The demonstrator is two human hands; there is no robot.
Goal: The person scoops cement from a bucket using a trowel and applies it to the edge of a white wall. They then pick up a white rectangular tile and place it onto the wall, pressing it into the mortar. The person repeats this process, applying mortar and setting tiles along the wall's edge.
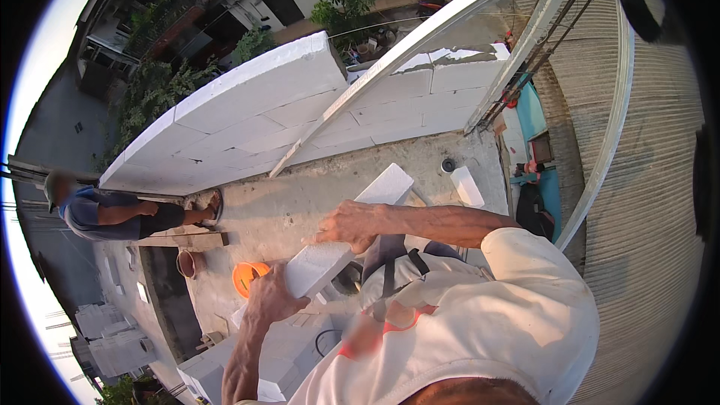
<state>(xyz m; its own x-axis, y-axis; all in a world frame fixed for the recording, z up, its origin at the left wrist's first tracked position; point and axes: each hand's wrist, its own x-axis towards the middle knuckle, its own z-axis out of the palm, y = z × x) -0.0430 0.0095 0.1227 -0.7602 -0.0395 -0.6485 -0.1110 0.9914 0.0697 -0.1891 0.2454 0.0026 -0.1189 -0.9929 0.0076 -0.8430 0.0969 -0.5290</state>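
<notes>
A long white lightweight block (319, 268) lies slantwise in front of my body, its far end running up toward the middle of the floor. My left hand (276, 297) grips its near left part, fingers bent over the edge. Across its middle lies my right hand (346, 225), fingers closed over the top and side; the hand hides part of the block. Just beyond my left hand stands an orange bucket (250, 277). Below my left forearm is a stack of white blocks (277, 356).
A white block wall (247, 124) rises ahead, crossed by a slanting metal beam (337, 109). A co-worker (105, 214) is at the left, near a brown bucket (190, 263) and a floor opening (169, 292). A block piece (467, 186) lies right; corrugated roofing (637, 180) lies beyond.
</notes>
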